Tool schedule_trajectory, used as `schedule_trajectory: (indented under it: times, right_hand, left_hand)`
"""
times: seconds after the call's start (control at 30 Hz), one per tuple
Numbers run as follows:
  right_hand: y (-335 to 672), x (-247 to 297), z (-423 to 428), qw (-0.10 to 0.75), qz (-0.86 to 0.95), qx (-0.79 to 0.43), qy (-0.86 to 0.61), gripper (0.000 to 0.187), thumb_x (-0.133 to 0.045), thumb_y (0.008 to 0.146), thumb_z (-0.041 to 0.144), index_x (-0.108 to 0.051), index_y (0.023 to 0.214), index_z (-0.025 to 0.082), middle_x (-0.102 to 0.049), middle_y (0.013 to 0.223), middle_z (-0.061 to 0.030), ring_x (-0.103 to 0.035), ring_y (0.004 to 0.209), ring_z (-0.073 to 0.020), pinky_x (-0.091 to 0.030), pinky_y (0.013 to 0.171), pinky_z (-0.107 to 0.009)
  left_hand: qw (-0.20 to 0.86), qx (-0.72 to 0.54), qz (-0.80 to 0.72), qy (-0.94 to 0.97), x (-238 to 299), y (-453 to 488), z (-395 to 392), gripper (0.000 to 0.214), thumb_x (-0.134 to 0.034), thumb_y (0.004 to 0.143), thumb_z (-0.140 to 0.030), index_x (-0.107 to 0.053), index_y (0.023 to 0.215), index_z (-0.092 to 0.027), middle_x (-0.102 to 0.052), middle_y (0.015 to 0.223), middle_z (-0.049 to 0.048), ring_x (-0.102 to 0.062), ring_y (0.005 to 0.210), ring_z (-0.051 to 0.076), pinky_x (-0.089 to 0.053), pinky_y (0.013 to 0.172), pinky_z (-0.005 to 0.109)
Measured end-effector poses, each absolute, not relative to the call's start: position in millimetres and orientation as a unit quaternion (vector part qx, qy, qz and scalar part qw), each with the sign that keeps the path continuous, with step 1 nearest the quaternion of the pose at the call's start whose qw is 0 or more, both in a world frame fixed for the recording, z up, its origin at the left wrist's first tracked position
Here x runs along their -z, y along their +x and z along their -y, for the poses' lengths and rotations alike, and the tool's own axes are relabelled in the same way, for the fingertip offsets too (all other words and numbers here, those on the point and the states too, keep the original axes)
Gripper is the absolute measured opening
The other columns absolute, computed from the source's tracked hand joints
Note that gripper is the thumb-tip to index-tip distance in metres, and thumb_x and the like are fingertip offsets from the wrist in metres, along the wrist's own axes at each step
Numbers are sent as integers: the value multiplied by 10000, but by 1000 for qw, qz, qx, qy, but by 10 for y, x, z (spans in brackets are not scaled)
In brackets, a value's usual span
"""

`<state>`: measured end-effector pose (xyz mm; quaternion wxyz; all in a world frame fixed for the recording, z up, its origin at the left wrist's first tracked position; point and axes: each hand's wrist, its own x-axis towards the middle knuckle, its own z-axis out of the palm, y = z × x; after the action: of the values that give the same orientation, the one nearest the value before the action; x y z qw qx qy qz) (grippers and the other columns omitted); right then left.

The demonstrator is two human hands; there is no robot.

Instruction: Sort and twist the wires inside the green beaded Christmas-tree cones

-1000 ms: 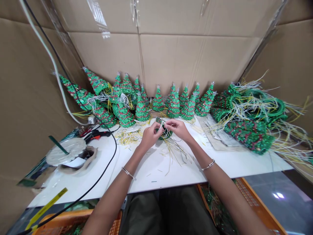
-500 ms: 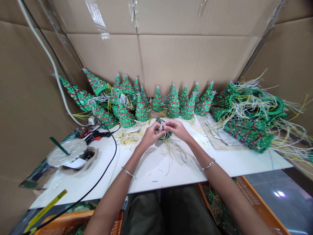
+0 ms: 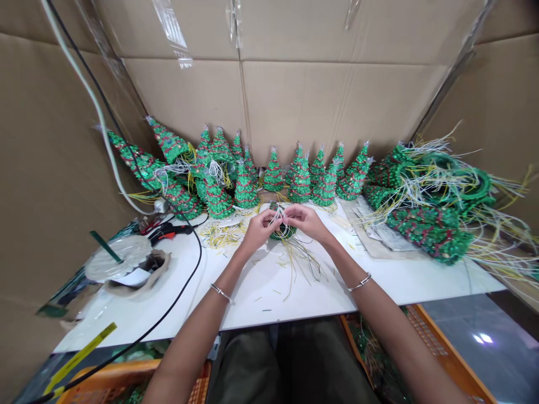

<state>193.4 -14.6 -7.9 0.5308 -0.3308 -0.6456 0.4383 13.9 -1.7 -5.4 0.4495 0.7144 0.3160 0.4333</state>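
Both hands pinch white wires at a small green beaded tree.

The small green beaded tree (image 3: pixel 281 234) sits between the hands, just under the fingertips and touching both palms' edges. The left hand (image 3: pixel 261 230) and right hand (image 3: pixel 307 220) are curled nearly closed, their fingers (image 3: pixel 289 212) gathered around the white wires (image 3: pixel 284 223) rising from it (how the tree is tilted is hidden by the fingers). Yellow and dark wires (image 3: pixel 301 259) trail from it onto the white tabletop (image 3: pixel 269 297), and cut yellow wire scraps (image 3: pixel 221 235) lie left of the left hand. Farther off, a row of upright beaded trees (image 3: pixel 300 179) stands against the cardboard wall (image 3: pixel 337 101), and a heap of beaded trees with loose wires (image 3: pixel 429 233) lies to the right.
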Motion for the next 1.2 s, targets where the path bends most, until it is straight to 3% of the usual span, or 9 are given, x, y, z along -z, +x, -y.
schedule_trajectory:
  times: [0.13, 0.27, 0.43, 0.6, 0.93, 1.1, 1.2]
  right_hand:
    - [1937, 56, 159, 533, 639, -441, -337, 337, -773, 675, 425, -643, 854, 171, -692, 819, -34, -649, 757, -148, -540, 749, -308]
    - [1938, 45, 162, 534, 642, -424, -351, 302, -752, 694, 430, -661, 800, 163, -675, 725, -21, -621, 660, -137, -538, 673, -298]
    - [1943, 32, 168, 528, 661, -379, -376, 305, -735, 698, 459, -702, 766, 163, -668, 713, -26, -594, 623, -137, -525, 618, -289]
    - [1948, 28, 175, 519, 668, -363, -391, 303, -728, 705, 458, -712, 755, 160, -657, 689, -22, -570, 590, -125, -490, 566, -266]
    - [1940, 46, 157, 531, 650, -373, -394, 320, -737, 685, 477, -711, 740, 164, -666, 701, -26, -573, 595, -124, -502, 571, -264]
    - [1932, 58, 163, 536, 653, -365, -390, 303, -728, 700, 466, -718, 746, 166, -673, 704, -29, -564, 588, -120, -492, 566, -257]
    - [1924, 48, 182, 531, 659, -361, -392, 278, -731, 704, 448, -720, 732, 171, -670, 683, -25, -565, 592, -123, -482, 565, -254]
  left_hand:
    - [448, -465, -330, 689, 42, 173, 32, 303, -670, 742, -418, -614, 859, -144, -654, 800, 39, -593, 649, 125, -467, 589, 229]
    - [418, -479, -367, 679, 31, 181, 78, 256, -627, 770, -404, -537, 788, -165, -588, 702, -9, -469, 517, 74, -347, 473, 190]
    - [379, -475, -380, 697, 35, 178, 90, 248, -630, 776, -398, -513, 780, -179, -524, 651, -38, -380, 468, 60, -252, 435, 188]
    - [425, -474, -332, 696, 33, 174, 57, 294, -657, 763, -429, -607, 860, -156, -612, 793, 13, -492, 575, 89, -363, 519, 206]
    - [320, -471, -394, 722, 0, 112, 51, 275, -619, 796, -435, -653, 781, -162, -540, 600, -27, -382, 493, 82, -289, 475, 214]
    - [378, -490, -355, 701, 2, 135, 43, 296, -651, 776, -418, -644, 916, -158, -661, 859, 32, -473, 551, 80, -341, 493, 204]
    - [396, -486, -338, 701, -9, 146, 51, 296, -633, 790, -433, -669, 855, -146, -658, 820, 43, -520, 624, 111, -379, 544, 221]
